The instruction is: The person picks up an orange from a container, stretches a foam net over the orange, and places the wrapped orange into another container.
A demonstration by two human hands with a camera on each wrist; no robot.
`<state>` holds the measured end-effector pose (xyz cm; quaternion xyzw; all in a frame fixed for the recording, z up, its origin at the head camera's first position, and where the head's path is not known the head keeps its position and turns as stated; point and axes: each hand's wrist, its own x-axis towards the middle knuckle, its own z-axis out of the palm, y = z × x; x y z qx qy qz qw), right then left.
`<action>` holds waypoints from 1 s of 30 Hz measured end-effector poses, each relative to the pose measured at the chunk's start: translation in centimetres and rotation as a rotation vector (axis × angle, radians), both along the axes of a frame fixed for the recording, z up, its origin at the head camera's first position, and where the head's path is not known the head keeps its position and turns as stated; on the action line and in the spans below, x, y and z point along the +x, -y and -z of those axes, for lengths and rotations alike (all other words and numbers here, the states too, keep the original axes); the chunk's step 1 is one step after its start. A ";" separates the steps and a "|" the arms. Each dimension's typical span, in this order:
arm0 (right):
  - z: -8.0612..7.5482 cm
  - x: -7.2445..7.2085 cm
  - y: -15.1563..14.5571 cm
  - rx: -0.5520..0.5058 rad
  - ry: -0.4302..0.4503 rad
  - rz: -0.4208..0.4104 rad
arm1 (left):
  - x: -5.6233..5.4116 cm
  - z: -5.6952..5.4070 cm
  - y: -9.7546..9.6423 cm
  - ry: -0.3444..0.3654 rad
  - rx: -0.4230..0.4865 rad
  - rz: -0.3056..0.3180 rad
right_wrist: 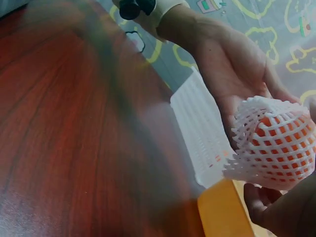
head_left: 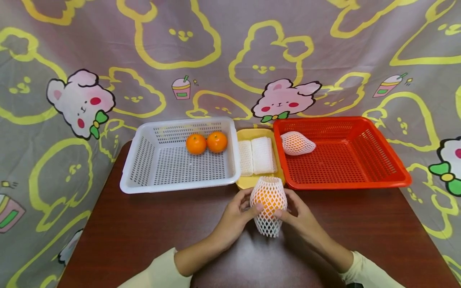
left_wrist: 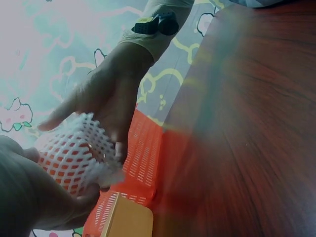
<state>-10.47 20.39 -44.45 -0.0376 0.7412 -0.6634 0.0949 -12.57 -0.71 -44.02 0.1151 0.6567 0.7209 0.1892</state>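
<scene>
An orange (head_left: 270, 202) in a white foam net sleeve is held up between both hands over the near side of the table. My left hand (head_left: 234, 214) grips its left side, thumb in front and fingers around the back. On the other side my right hand (head_left: 301, 218) holds it the same way. The net reaches past the fruit at top and bottom, and its upper end gapes. In the right wrist view, orange skin shows through the mesh of the net (right_wrist: 281, 148). Some fingertips are hidden behind the sleeve.
Two bare oranges (head_left: 196, 144) lie in a white basket (head_left: 180, 185) at left. A yellow tray (head_left: 246, 184) in the middle holds flat foam nets (head_left: 263, 155). The red basket (head_left: 349, 185) at right contains a net-wrapped fruit (head_left: 297, 143). Behind hangs a patterned cloth (head_left: 216, 40).
</scene>
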 end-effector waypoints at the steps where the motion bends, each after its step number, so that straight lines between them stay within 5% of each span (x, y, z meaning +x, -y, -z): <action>1: -0.2 0.0 0.0 0.014 -0.011 0.006 | 0.0 0.0 0.0 0.013 0.020 0.012; 9: -1.6 0.2 -0.9 0.050 -0.123 -0.026 | 0.0 -0.4 -0.2 0.013 0.148 0.128; 14: -3.0 -0.1 -2.3 0.168 -0.241 -0.016 | -0.4 -1.0 -1.1 -0.066 0.083 0.127; 18: -5.0 -1.2 -4.2 0.372 -0.324 0.047 | -0.9 -1.2 -2.2 -0.220 -0.084 0.077; 21: -6.7 -2.8 -6.3 0.559 -0.394 0.088 | -1.4 -1.3 -3.1 -0.405 -0.302 0.065; 25: -8.8 -6.4 -9.3 0.769 -0.459 0.120 | -2.3 -1.6 -4.7 -0.596 -0.572 0.093; 30: -10.1 -11.8 -12.8 0.975 -0.510 0.081 | -3.6 -1.8 -7.1 -0.766 -0.754 0.157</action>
